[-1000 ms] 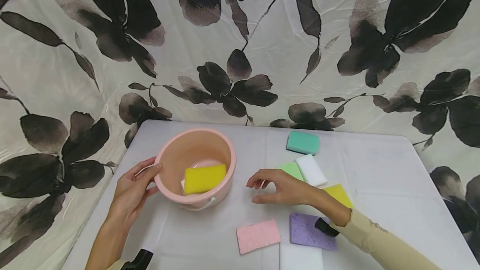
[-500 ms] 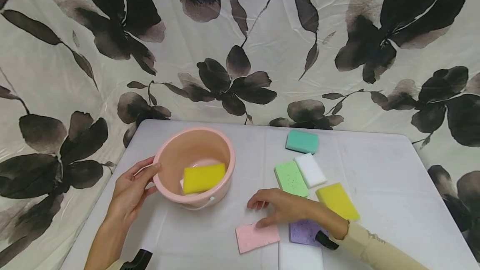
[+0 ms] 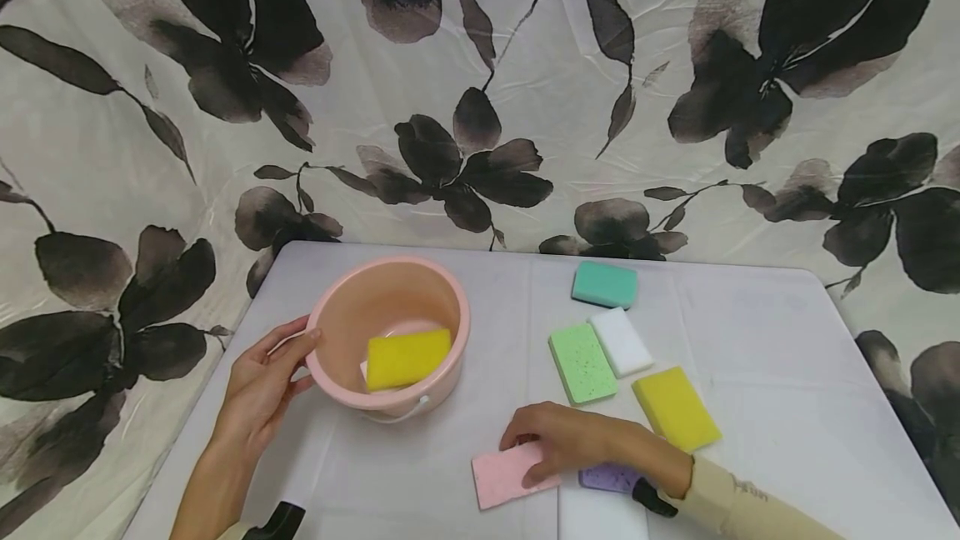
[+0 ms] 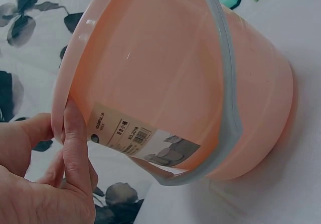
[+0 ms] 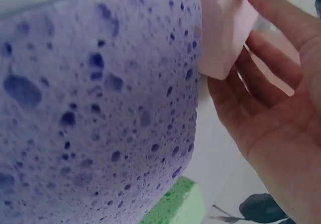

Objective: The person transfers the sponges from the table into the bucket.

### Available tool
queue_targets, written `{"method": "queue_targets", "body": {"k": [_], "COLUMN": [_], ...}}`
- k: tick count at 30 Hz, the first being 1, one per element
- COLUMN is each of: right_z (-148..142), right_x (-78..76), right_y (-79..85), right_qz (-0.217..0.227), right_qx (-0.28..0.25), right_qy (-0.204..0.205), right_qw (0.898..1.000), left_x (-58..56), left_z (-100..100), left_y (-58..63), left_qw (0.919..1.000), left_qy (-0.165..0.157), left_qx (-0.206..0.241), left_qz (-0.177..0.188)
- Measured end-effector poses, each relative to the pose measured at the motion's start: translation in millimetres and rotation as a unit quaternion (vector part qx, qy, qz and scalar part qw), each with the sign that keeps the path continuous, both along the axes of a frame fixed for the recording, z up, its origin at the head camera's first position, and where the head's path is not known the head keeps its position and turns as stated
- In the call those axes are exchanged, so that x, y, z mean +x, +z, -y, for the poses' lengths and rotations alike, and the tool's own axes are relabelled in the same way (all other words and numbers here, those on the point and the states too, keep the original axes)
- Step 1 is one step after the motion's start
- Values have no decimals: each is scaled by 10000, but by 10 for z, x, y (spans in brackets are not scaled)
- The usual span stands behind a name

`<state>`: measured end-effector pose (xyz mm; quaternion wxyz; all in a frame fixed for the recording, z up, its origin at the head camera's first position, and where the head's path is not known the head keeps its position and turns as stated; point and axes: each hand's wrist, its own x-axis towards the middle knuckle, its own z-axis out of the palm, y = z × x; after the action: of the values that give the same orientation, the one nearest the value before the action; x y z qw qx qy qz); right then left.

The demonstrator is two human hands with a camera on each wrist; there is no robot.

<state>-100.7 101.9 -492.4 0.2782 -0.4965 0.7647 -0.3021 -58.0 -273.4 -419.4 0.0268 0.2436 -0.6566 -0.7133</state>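
Note:
My left hand (image 3: 258, 390) pinches the left rim of a pink bucket (image 3: 442, 377). The left wrist view shows the thumb and fingers (image 4: 75, 143) on either side of the rim, near a printed label (image 4: 125, 131). Inside the bucket lies a yellow sponge (image 3: 408, 358), with a small pale edge of something beneath it. On the table, my right hand (image 3: 566, 436) grips a flat pink sponge (image 3: 498, 477) between thumb and fingers, over its right part. Close by the right wrist is a purple sponge (image 3: 606, 478), partly hidden under the arm; it looms large in the right wrist view.
Right of the bucket lie a green sponge (image 3: 583, 363), a white sponge (image 3: 621, 342), a teal sponge (image 3: 604, 283) and another yellow sponge (image 3: 675, 407). A white rectangular piece (image 3: 600, 515) lies at the front. Behind the table (image 3: 787, 373) hangs floral cloth (image 3: 465, 48).
My right hand has moved toward me from beside the green sponge down to the pink sponge and taken hold of it. The left hand and bucket have stayed in place.

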Motion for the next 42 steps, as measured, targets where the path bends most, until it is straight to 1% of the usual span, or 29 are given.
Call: {"method": "queue_targets", "body": {"k": [6, 11, 16, 20, 22, 28, 33, 35, 42], "right_z": [26, 49, 59, 42, 26, -18, -21, -19, -26], "right_x": [35, 40, -8, -53, -73, -119, -156, -169, -226], "right_y": [33, 81, 222, 327, 347, 400, 466, 504, 681], "right_qz": [-90, -256, -400, -371, -286, 175, 354, 427, 982], "right_qx": [148, 265, 378, 464, 438, 175, 17, -28, -274], "right_qy": [43, 129, 279, 293, 251, 113, 30, -18, -148], "right_qw": [9998, 9992, 9981, 9978, 9983, 9996, 9994, 9991, 9947], "left_x": [-13, -32, -45, -41, -35, -18, -11, -10, -7], "left_z": [-6, -26, -33, -35, -38, -40, -22, -14, -7], "left_y": [4, 5, -5, -9, -7, 10, 15, 15, 11], "left_qw": [10000, 9999, 9999, 9999, 9999, 9999, 9997, 9997, 9998], "left_qy": [40, 81, 100, 88, 87, 93, 109, 108, 112], "left_qx": [56, 1, 4, 8, 4, -43, -80, -87, -74], "left_qz": [-10, 101, 108, 86, 85, 132, 200, 207, 112]}}
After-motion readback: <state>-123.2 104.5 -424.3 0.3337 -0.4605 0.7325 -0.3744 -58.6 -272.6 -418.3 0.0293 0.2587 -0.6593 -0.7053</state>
